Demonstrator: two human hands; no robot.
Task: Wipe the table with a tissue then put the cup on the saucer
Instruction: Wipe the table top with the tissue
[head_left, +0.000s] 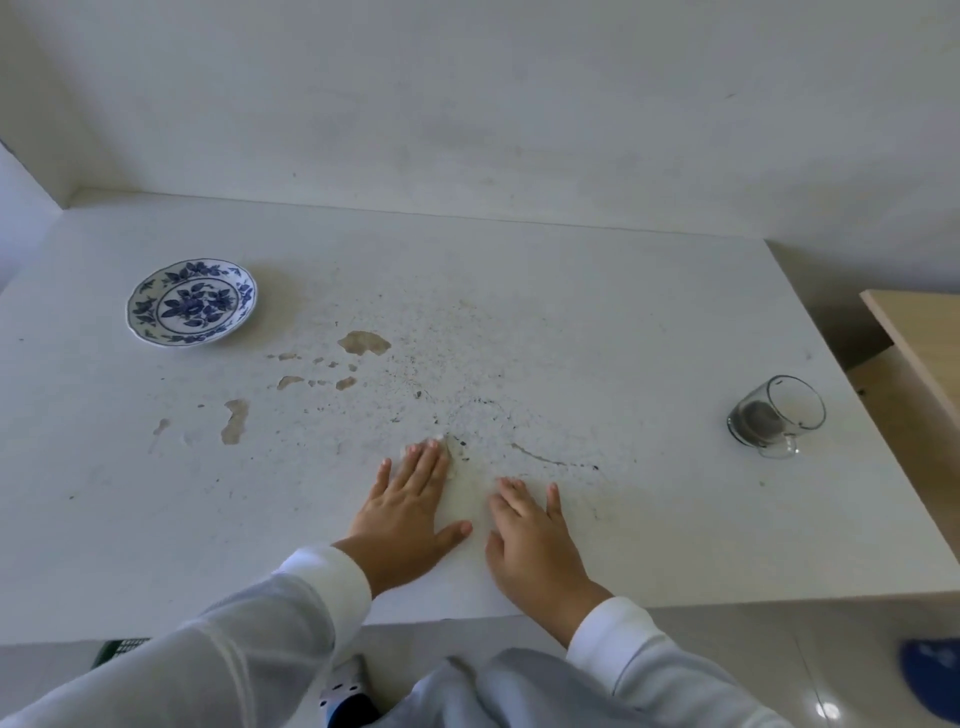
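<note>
A thin, damp, beige-stained tissue (464, 486) lies flat on the white table (597, 322) near the front edge. My left hand (410, 512) rests flat on the tissue's left side, fingers stretched out. My right hand (535, 540) lies flat along its right side, fingers apart. A blue-and-white flowered saucer (191, 302) sits at the far left. A clear glass cup (776, 415) lies on its side near the right edge, with dark residue at its bottom. Brown puddles (363, 343) and dark specks spread across the middle of the table.
A wall runs along the back of the table. A light wooden piece of furniture (919, 338) stands beyond the right edge. My feet and the tiled floor show below the front edge, with a blue object (932, 680) on the floor at the right.
</note>
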